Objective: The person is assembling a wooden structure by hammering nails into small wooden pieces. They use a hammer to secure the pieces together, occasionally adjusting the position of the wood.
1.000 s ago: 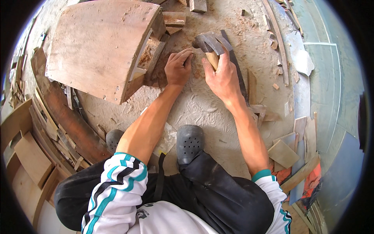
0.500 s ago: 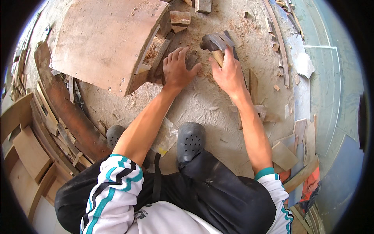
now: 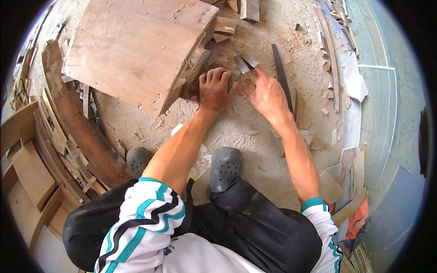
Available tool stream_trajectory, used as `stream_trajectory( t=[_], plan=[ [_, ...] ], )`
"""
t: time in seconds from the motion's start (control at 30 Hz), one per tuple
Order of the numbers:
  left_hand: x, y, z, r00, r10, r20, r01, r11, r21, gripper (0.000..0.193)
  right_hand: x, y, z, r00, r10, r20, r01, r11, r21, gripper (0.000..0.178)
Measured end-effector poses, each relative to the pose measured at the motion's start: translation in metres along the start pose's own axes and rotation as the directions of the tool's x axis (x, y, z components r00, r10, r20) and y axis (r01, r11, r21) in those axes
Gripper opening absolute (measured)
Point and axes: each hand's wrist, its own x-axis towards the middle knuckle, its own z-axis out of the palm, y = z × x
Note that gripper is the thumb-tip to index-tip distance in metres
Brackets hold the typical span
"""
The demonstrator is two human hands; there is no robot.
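Dusty floor point(image 3: 255, 141), right fingers point(image 3: 260, 73) round hammer point(image 3: 246, 64), left fingers point(image 3: 217, 76), hold unclear, beside plywood box point(image 3: 136, 52).

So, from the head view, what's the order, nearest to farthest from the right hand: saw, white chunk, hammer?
1. Hammer, held in the right hand.
2. Saw, on the floor just right of the hand.
3. White chunk, farther right.
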Motion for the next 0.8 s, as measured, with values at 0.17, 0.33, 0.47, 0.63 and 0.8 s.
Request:
stream_trajectory(
  t=[0.17, 0.33, 0.47, 0.63, 0.8],
  plan=[
    [-0.001, -0.003, -0.002, 1.0, -0.014, 0.013, 0.014, 1.0, 0.009, 0.041, 0.01, -0.007, -0.024, 0.997, 0.055, -0.061, -0.05, 0.996, 0.074, 0.049],
    [0.001, 0.001, -0.001, 1.0, -0.016, 0.016, 0.016, 1.0, 0.003, 0.041, 0.006, -0.002, -0.013, 0.985, 0.014, -0.173, 0.015, 0.987, 0.163, 0.047],
    [0.001, 0.001, -0.001, 1.0, -0.005, 0.009, 0.005, 1.0, 0.002, 0.041, 0.005, 0.004, -0.009, 0.995, 0.096, 0.017, -0.097, 0.994, 0.041, 0.041],
    [-0.001, -0.002, -0.001, 1.0, -0.017, 0.014, 0.016, 1.0, 0.014, 0.04, -0.003, -0.019, -0.013, 0.961, -0.134, -0.244, 0.154, 0.986, 0.064, 0.045],
    [0.001, 0.001, -0.002, 1.0, -0.011, 0.02, 0.011, 1.0, -0.007, 0.039, -0.011, 0.0, 0.008, 0.999, -0.032, -0.041, 0.029, 0.996, -0.079, 0.048]
  ],
)
